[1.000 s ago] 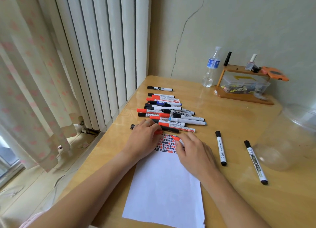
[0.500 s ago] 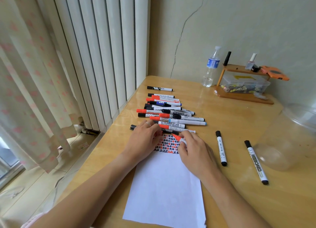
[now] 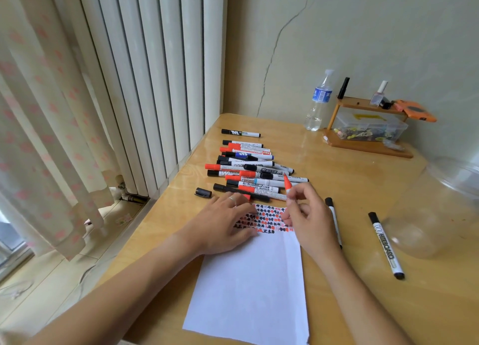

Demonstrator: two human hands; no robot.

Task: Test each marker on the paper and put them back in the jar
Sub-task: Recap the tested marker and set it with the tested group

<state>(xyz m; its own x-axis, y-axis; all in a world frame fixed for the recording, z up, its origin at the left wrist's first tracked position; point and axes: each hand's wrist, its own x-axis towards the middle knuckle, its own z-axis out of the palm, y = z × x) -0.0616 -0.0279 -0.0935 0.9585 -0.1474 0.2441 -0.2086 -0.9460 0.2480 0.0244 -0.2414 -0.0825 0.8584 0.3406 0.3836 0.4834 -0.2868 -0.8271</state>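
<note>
Table (image 3: 337,163): two markers (image 3: 386,246) beside jar (image 3: 440,207)

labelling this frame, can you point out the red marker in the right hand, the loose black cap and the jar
red marker (image 3: 286,183), head view, on its red end above the fingers
loose black cap (image 3: 203,192), head view, mid-cap
jar (image 3: 425,230), head view, clear side wall
</note>
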